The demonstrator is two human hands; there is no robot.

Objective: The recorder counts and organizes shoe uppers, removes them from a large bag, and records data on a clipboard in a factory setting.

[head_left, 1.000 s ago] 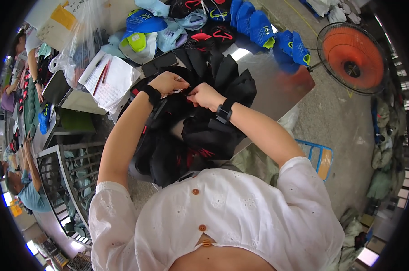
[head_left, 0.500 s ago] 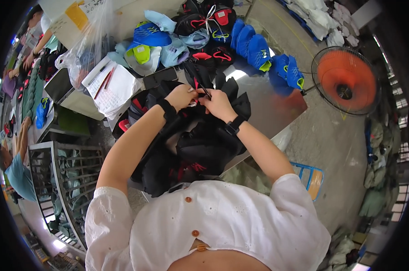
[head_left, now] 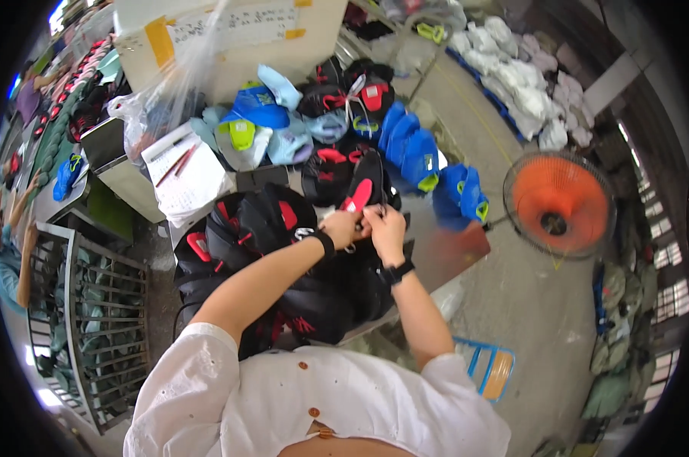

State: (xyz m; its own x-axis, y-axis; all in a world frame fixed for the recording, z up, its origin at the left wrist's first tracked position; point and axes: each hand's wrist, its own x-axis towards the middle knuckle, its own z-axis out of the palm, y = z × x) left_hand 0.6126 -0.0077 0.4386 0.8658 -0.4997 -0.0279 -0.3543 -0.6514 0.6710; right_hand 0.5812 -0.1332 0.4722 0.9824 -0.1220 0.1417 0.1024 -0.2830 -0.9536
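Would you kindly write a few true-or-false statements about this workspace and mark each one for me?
1. The bare left hand and bare right hand are close together. True.
2. The round orange fan stands left of the smooth metal table. False: it stands to the right.
3. Slim red pens lie on the white paper sheets. True.
4. The row of blue-and-lime shoe uppers lies on those sheets. False: it is on the table.

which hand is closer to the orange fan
Right. The right hand is left of the orange fan, well apart from it; the left hand is farther left, on the right hand's far side from the fan.
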